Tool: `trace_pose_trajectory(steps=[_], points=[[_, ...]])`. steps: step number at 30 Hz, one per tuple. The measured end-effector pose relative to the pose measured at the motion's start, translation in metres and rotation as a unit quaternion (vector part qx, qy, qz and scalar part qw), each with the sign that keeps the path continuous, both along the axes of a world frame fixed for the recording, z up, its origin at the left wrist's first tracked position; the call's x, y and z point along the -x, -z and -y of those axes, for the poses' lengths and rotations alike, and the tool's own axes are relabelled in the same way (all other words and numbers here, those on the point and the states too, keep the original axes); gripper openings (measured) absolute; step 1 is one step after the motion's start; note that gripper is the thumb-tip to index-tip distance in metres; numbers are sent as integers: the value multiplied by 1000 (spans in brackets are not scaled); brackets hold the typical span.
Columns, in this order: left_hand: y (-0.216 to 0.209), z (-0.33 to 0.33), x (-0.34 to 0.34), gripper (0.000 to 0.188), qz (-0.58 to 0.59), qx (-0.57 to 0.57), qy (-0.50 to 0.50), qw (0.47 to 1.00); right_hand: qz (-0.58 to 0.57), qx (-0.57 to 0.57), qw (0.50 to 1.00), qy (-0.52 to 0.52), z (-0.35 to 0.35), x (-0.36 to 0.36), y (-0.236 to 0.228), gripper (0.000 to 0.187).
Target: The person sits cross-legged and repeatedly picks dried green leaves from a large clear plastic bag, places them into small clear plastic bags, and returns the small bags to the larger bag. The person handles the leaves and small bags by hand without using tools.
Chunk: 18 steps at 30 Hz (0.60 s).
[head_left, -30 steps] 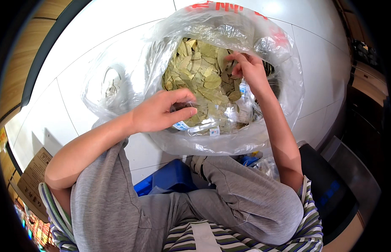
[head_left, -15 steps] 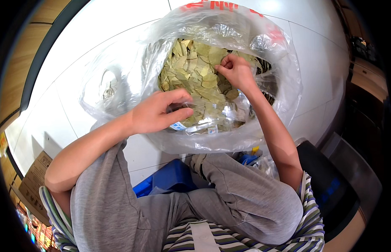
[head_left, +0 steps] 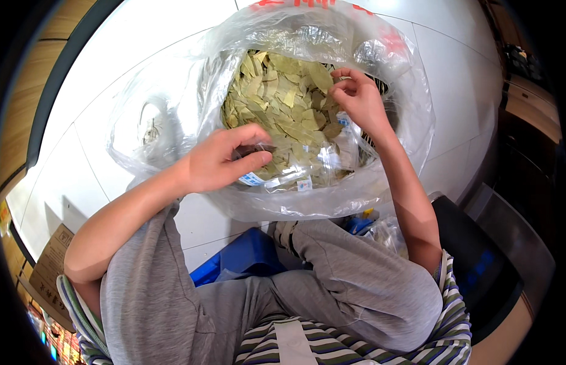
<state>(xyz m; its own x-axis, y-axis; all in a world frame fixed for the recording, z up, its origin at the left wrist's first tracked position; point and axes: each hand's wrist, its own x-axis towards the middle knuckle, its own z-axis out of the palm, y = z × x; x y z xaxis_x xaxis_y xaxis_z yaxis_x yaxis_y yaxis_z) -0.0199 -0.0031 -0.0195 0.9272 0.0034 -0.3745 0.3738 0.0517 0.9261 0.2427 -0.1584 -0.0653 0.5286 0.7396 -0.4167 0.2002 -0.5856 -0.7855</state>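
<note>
White floor tiles (head_left: pixel 88 115) spread around the seated person, with a cardboard box (head_left: pixel 52 271) off to the left, a blue bin (head_left: pixel 252 252) in front between the bent legs in grey trousers (head_left: pixel 152 280), a small clear bag (head_left: pixel 389 234) beside the right knee, and a black, flat-topped object (head_left: pixel 474 267) near the right elbow. On the floor beyond the knees sat a large clear plastic bag (head_left: pixel 283 208) with red print, its mouth spread wide, and inside it lay a heap of dried leaves (head_left: pixel 274 91). Clear film (head_left: pixel 331 159) with blue-and-white labels covered the heap's near edge, partly screening it. The left forearm (head_left: pixel 131 213) slanted inward over the left knee; the right forearm (head_left: pixel 410 188) reached forward over the bag's right rim. The left hand (head_left: pixel 225 158) rested by the near-left edge, thumb and forefinger apart with film about them; I couldn't tell whether it gripped that. The right hand (head_left: pixel 362 103) hung above the heap's right side, half curled, fingertips right beside a broad leaf (head_left: pixel 319 77), and whether it pinched the leaf I couldn't make out.
</note>
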Motion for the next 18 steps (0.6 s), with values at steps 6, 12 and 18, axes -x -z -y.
trace_pose_trajectory(steps=[6,12,18], points=[[5,2,2,24,7,6,-9,1000,-65,59,989,-119,38,-24,-21,24],[0,0,3,22,13,-9,-8,1000,0,204,930,-307,70,-32,-40,20],[-6,-3,1,18,-47,17,18,999,-182,288,907,-250,84,-31,-38,16]])
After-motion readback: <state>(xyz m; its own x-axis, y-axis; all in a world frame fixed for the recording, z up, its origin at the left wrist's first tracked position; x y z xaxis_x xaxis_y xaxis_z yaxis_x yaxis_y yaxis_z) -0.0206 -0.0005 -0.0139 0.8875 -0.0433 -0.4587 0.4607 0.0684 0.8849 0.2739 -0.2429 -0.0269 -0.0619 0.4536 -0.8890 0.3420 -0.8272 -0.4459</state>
